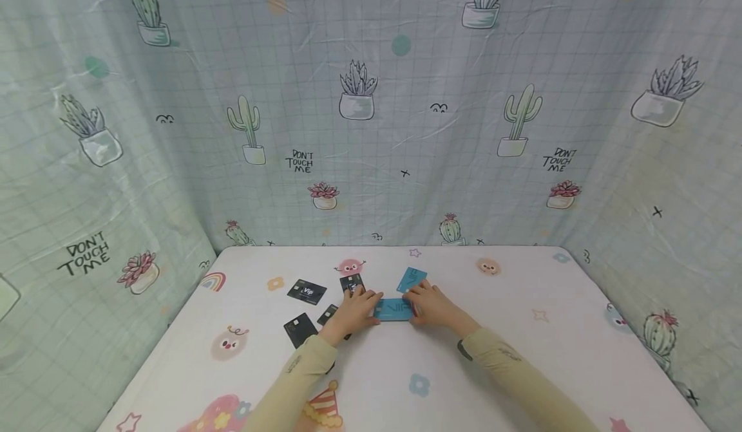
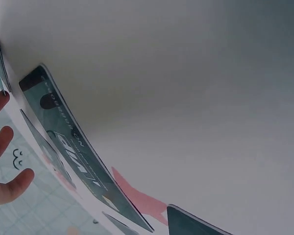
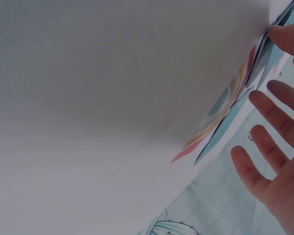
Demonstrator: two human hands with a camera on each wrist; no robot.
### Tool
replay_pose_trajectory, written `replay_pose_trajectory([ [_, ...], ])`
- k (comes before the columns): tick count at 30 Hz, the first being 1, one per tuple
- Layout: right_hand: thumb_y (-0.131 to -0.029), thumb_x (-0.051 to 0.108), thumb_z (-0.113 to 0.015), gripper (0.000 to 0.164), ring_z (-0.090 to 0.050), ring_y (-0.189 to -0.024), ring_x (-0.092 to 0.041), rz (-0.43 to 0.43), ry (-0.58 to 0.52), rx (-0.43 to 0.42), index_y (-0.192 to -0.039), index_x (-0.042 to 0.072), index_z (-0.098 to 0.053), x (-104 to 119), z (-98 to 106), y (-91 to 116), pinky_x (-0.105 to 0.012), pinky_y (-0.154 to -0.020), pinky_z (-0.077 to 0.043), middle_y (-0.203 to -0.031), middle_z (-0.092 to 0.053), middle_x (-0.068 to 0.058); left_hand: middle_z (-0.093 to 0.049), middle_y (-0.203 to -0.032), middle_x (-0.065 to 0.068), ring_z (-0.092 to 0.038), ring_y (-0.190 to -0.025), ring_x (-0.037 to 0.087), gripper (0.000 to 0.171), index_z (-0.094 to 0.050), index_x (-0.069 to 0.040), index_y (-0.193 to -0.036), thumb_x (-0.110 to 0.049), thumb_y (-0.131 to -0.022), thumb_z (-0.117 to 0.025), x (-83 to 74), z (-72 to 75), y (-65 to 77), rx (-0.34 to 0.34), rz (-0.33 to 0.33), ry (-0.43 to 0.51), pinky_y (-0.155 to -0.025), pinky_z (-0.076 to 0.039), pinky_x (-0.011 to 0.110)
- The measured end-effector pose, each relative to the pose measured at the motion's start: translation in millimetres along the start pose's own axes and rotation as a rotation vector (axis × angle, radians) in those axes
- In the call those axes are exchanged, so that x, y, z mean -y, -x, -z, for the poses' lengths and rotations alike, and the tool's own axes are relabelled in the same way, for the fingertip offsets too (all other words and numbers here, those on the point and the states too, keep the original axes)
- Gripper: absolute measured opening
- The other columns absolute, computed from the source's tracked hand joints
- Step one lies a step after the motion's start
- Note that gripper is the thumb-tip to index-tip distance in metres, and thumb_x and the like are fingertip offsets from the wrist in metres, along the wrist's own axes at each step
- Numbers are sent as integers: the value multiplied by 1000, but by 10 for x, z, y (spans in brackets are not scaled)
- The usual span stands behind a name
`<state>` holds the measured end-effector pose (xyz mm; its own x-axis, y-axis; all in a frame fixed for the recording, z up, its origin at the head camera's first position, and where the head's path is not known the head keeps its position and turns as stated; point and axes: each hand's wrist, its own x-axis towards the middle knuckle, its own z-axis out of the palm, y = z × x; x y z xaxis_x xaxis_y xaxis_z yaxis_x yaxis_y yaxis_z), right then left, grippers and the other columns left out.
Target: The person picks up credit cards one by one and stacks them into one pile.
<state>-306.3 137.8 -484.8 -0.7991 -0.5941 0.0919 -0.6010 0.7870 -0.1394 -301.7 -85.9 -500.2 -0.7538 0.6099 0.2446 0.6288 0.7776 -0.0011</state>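
Observation:
A stack of blue VIP cards (image 1: 393,309) lies flat near the middle of the table, between both hands. My left hand (image 1: 353,314) pinches its left end, thumb at the near edge and a finger at the far edge. At the right end, my right hand (image 1: 436,306) pinches the stack the same way. The other fingers of each hand are spread in the wrist views. Just beyond the right hand is a single blue card (image 1: 410,278), tilted on the tabletop plane. Around the left hand lie several black cards (image 1: 307,291), some partly hidden by the hand and forearm.
A white table (image 1: 493,367) with printed cartoon figures bears everything. Behind it and at both sides hangs a cactus-print curtain (image 1: 406,142). In the left wrist view, a black VIP card (image 2: 78,147) lies close beside the left hand.

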Motion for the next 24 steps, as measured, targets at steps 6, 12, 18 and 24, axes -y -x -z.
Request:
replay_pose_trajectory([
  [6,-72,29,-72,47,-41,-94,-20,18,15,-11,-112,9,-58,-25,-39,-24,-43,-77,-41,-107,-57,-5,-59,-112,5,-45,-93,22,56,-52,-10,-123,-38,-76,-66,21,-21,-8,-6,1,4,-82,-41,51],
  [12,-72,29,-72,47,-41,-94,-20,22,11,-14,-112,8,-58,-31,-48,-25,-42,-75,-41,-107,-58,-5,-59,-112,3,-44,-93,20,56,-52,-12,-124,-40,-76,-65,28,-31,-15,17,15,-4,-83,-40,50],
  [18,-72,29,-71,47,-40,-94,-19,8,5,-4,-113,9,-58,-46,-58,-38,-42,-76,-41,-108,-58,-4,-59,-112,2,-43,-92,19,55,-52,-14,-123,-41,-77,-64,43,-55,-28,27,9,-18,-82,-41,48],
  [24,-73,27,-71,46,-38,-91,-18,8,-1,5,-113,9,-58,-52,-57,-38,-39,-74,-40,-106,-57,-4,-59,-110,1,-43,-90,18,52,-54,-15,-121,-42,-77,-64,58,-66,-32,17,-28,-67,-79,-41,46],
])
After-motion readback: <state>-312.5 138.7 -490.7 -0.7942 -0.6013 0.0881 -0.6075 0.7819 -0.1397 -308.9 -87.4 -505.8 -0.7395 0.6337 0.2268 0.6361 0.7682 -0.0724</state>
